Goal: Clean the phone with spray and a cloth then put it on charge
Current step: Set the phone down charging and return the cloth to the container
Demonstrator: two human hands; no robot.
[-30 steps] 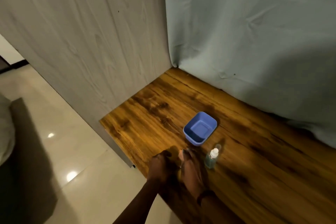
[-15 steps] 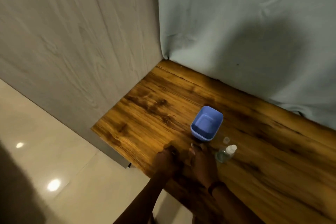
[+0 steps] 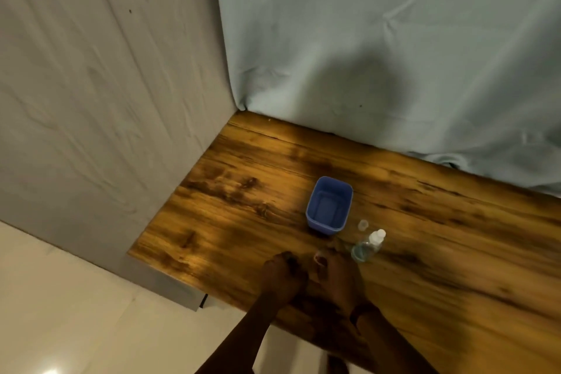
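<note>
Pale wood-grain panelling (image 3: 91, 100) and a hung grey-blue cloth backdrop (image 3: 379, 39) are seen meeting at a corner behind a dark-streaked wooden counter (image 3: 243, 197), with glossy light floor tiles (image 3: 60, 313) below its near edge. From the head view, a small blue plastic tub (image 3: 329, 206) is set upright on the counter, open side up. Just beside its near right corner a small clear cap (image 3: 362, 224) is seen, and close to that a clear spray bottle (image 3: 368, 246) with a white nozzle, apparently tilted or lying. Both hands are brought together over the counter's near part, in front of the tub: the left hand (image 3: 280, 275) is curled and the right hand (image 3: 337, 273) is held against it, a dark band worn at its wrist. Something small and dark seems to be pinched between them, but the blur prevents telling what it is, or whether either hand is truly closed on it. Neither the phone nor a cleaning cloth can be made out with certainty.
</note>
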